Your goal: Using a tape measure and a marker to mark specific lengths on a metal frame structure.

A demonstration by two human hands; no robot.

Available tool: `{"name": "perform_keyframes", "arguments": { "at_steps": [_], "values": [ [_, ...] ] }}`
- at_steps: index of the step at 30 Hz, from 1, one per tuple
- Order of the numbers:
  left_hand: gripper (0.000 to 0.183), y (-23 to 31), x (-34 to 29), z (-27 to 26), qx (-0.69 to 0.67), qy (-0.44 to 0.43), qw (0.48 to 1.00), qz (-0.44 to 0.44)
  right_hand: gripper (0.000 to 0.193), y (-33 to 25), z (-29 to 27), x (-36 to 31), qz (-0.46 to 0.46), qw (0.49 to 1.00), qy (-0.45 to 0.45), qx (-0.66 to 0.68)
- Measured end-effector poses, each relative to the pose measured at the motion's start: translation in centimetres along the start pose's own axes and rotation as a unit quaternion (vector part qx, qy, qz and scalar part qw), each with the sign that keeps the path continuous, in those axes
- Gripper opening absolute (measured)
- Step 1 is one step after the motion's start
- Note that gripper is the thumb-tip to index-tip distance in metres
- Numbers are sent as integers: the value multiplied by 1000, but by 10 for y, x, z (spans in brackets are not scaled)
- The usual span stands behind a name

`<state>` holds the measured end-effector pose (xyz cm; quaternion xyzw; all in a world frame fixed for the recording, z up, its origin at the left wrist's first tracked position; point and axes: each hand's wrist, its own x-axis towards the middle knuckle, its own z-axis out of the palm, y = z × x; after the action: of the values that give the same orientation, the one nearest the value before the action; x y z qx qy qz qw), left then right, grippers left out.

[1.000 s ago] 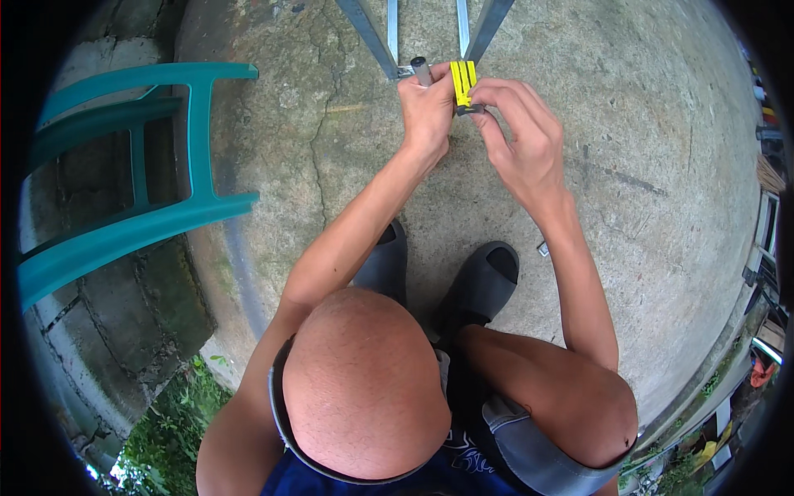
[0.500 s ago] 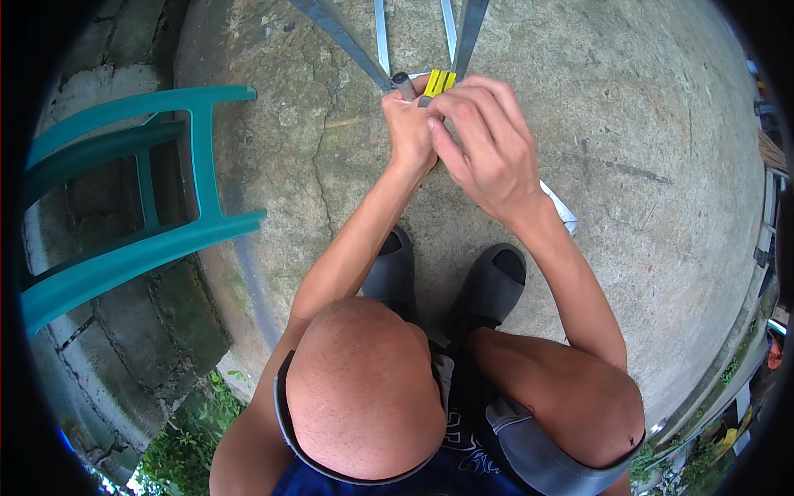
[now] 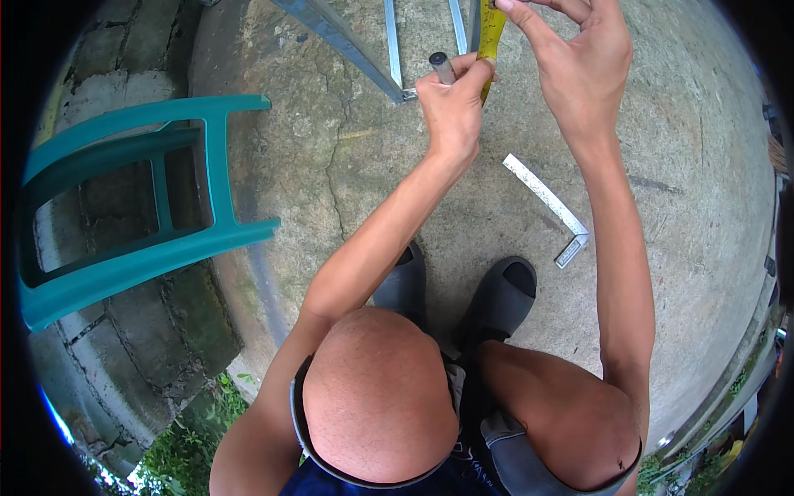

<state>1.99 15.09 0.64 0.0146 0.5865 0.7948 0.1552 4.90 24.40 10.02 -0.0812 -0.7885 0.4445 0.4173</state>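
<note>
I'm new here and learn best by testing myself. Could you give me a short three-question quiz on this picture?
1. True or false: the left hand holds a dark marker while pinching the yellow tape measure.
2. What lies on the concrete floor to the right of the left forearm?
A. a hammer
B. a metal square
C. a saw
3. Fill in: the plastic chair on the left is coloured ____.

Key:
1. True; the right hand pinches the tape higher up.
2. B
3. Teal
</note>
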Motion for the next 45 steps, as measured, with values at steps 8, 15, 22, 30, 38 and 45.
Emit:
{"name": "perform_keyframes", "arguments": {
  "at_steps": [8, 15, 22, 30, 38, 45],
  "values": [
    [14, 3, 0, 6, -20, 11, 1000, 11, 48, 13, 0, 7, -57, 998, 7, -10],
    [14, 6, 5, 6, -8, 8, 998, 55, 49, 14, 1, 9, -36, 999, 15, 18],
    [15, 5, 12, 4, 5, -4, 998, 64, 40, 22, -3, 9, -30, 999, -23, 16],
    [18, 7, 17, -1, 41, -13, 995, 88, 27, 4, -13, 13, -34, 997, -62, -31],
    [16, 13, 17, -1, 55, -17, 996, 72, 37, 30, -3, 16, -2, 997, -49, 67],
    [25, 9, 19, -4, 13, -11, 996, 84, 46, 31, -8, 28, 66, 972, -142, 176]
  ]
}}
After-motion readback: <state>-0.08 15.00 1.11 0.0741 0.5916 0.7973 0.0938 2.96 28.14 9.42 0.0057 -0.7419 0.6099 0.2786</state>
